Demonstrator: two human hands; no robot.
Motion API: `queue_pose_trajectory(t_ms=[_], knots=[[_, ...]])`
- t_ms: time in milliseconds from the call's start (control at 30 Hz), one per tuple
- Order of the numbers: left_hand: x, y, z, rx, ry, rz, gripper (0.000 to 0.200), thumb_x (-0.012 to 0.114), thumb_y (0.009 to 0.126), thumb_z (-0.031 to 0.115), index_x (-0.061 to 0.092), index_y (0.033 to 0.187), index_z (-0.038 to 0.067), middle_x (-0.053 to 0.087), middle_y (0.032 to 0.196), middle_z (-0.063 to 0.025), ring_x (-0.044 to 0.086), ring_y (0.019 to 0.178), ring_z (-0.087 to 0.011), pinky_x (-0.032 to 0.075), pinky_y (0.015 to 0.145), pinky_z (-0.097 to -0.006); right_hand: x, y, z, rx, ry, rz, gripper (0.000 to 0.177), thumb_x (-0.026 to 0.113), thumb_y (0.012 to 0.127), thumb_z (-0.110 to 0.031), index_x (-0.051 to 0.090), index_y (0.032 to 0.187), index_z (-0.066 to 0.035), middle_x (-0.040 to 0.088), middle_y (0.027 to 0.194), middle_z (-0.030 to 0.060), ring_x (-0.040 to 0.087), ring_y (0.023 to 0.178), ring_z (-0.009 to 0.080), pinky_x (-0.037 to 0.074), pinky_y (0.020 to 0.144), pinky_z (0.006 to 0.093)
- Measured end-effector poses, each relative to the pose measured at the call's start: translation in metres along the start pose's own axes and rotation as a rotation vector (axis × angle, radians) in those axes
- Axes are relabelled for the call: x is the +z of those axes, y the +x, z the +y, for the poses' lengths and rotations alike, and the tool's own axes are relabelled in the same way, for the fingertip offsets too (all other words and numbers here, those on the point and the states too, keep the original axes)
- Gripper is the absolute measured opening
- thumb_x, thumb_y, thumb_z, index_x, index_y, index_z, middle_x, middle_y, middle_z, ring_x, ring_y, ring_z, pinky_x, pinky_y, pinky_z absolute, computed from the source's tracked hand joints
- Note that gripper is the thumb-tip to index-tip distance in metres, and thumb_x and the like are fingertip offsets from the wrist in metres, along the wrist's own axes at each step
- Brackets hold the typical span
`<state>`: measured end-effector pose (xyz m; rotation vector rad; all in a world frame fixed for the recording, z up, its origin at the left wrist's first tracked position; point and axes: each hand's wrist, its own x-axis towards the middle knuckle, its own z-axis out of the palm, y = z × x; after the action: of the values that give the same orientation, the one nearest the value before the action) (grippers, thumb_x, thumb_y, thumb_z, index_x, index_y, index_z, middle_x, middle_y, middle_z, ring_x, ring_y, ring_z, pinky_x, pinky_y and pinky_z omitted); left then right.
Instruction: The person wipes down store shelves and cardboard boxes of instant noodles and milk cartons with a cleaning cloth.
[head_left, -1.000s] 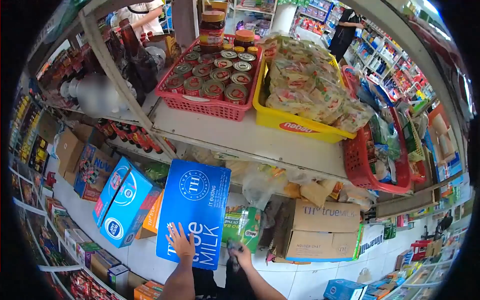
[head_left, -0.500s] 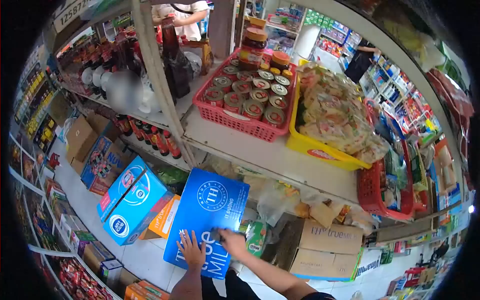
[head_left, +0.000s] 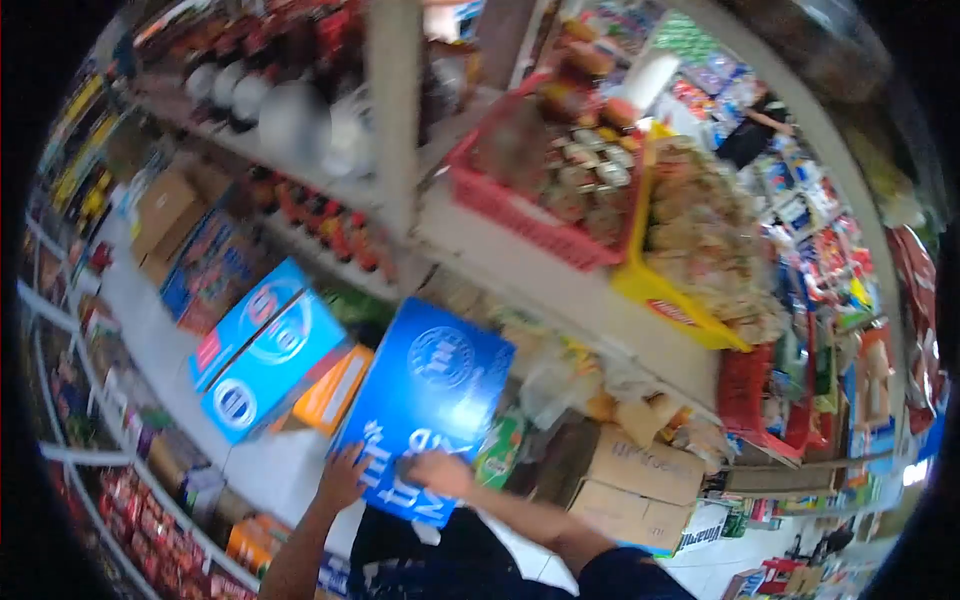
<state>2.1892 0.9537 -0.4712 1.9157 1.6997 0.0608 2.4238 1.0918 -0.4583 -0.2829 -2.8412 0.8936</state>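
Note:
A blue TH true MILK carton (head_left: 440,370) lies tilted in front of me, its printed side facing up. My left hand (head_left: 345,478) rests at its lower left edge, fingers apart and blurred, gripping nothing that shows. On the carton's lower face is my right hand (head_left: 442,474), closed, with a small dark object at its fingertips that is too blurred to name. Left of the carton stand an orange box (head_left: 335,390) and a light-blue Dutch Lady carton (head_left: 270,345). A green Milo pack (head_left: 500,450) sits just to its right.
A shelf (head_left: 540,290) ahead bears a red basket of cans (head_left: 520,215) and a yellow basket of packets (head_left: 690,325). Brown cartons (head_left: 635,490) stand at right. Bottles (head_left: 330,225) line the left shelf. Another person (head_left: 755,130) is in the background.
My view has shifted and blurred. My left hand has slid from lying flat on the carton to its left edge. The right hand has moved left across the lettering.

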Motion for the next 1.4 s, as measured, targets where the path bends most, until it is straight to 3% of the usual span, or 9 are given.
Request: queue_pose_trajectory(t_ms=[67,100,233,500,700,767,900,1033,1400], knots=[[-0.017,-0.022,-0.007,-0.009,0.087,0.072,0.082,0.068,0.065,0.045,0.036,0.133,0.012,0.026,0.141,-0.0154,0.026,0.129,-0.0362,0.026,0.099,-0.0542,-0.039,0.018,0.022,0.226,-0.048,-0.116,0.024,0.055,0.073,-0.03,0.064,0.086,-0.013,0.059,0.078,0.0138,0.056,0.073,0.0319,0.044,0.064,0.0426],[-0.014,-0.027,-0.01,0.017,0.028,0.116,0.085,0.068,0.064,0.048,0.035,0.134,0.012,0.025,0.141,-0.0157,0.025,0.129,-0.0364,0.025,0.099,-0.0545,-0.039,0.018,0.049,0.217,0.05,0.257,0.017,0.058,0.07,-0.023,0.065,0.082,-0.013,0.06,0.075,0.0135,0.056,0.07,0.032,0.043,0.061,0.0436],[0.007,-0.024,-0.001,-0.061,0.056,0.17,0.09,0.072,0.061,0.044,0.032,0.136,0.015,0.022,0.143,-0.0149,0.022,0.13,-0.0355,0.02,0.101,-0.0562,-0.058,0.057,0.113,0.677,-0.192,0.643,0.022,0.065,0.064,-0.011,0.057,0.083,-0.004,0.056,0.081,0.0163,0.053,0.078,0.0348,0.041,0.068,0.044],[-0.015,-0.027,0.002,-0.096,-0.125,0.06,0.084,0.068,0.068,0.04,0.027,0.138,0.019,0.022,0.144,-0.0111,0.019,0.133,-0.0309,0.015,0.104,-0.0553,0.01,0.117,0.033,0.765,-0.165,0.404,0.02,0.062,0.065,-0.009,0.052,0.08,-0.002,0.052,0.08,0.0203,0.05,0.077,0.0375,0.039,0.066,0.048],[0.001,-0.025,0.009,-0.078,-0.024,0.285,0.077,0.068,0.063,0.022,0.036,0.133,0.015,0.025,0.143,-0.0108,0.02,0.132,-0.029,0.016,0.104,-0.0523,0.044,0.111,-0.05,0.585,0.004,0.219,0.036,0.064,0.061,-0.008,0.055,0.096,-0.006,0.055,0.093,0.0154,0.051,0.09,0.0344,0.042,0.078,0.0431],[-0.016,-0.039,0.018,-0.093,-0.088,0.292,0.067,0.066,0.065,0.017,0.043,0.127,0.011,0.028,0.141,-0.0091,0.024,0.131,-0.0269,0.02,0.104,-0.0481,0.041,0.087,-0.008,0.341,0.03,0.23,0.029,0.057,0.064,-0.005,0.059,0.093,-0.006,0.057,0.093,0.0159,0.053,0.088,0.034,0.042,0.078,0.0418],[0.001,-0.06,0.001,-0.173,-0.211,0.231,0.048,0.054,0.074,0.013,0.048,0.121,0.006,0.036,0.136,-0.0102,0.031,0.128,-0.0247,0.033,0.098,-0.0435,-0.026,0.048,0.037,0.695,0.254,0.614,0.028,0.056,0.069,0.0,0.057,0.096,-0.002,0.06,0.096,0.0148,0.057,0.09,0.0294,0.044,0.081,0.0365],[0.025,-0.112,-0.002,-0.369,-0.373,0.236,0.035,0.05,0.079,0.021,0.053,0.113,0.011,0.054,0.111,-0.0141,0.055,0.098,-0.0307,0.046,0.08,-0.0434,-0.045,-0.011,0.075,1.017,-0.162,0.367,0.052,0.066,0.071,-0.018,0.044,0.115,-0.004,0.059,0.098,0.0205,0.056,0.093,0.039,0.045,0.078,0.0435],[0.075,-0.259,0.03,-0.744,-0.735,0.594,0.031,0.053,0.08,0.024,0.058,0.105,0.007,0.061,0.098,-0.0153,0.058,0.092,-0.0297,0.046,0.081,-0.0374,0.088,0.059,-0.128,0.453,0.007,-0.151,0.045,0.067,0.065,-0.019,0.051,0.105,-0.006,0.057,0.096,0.0181,0.057,0.085,0.0378,0.046,0.073,0.0452]])
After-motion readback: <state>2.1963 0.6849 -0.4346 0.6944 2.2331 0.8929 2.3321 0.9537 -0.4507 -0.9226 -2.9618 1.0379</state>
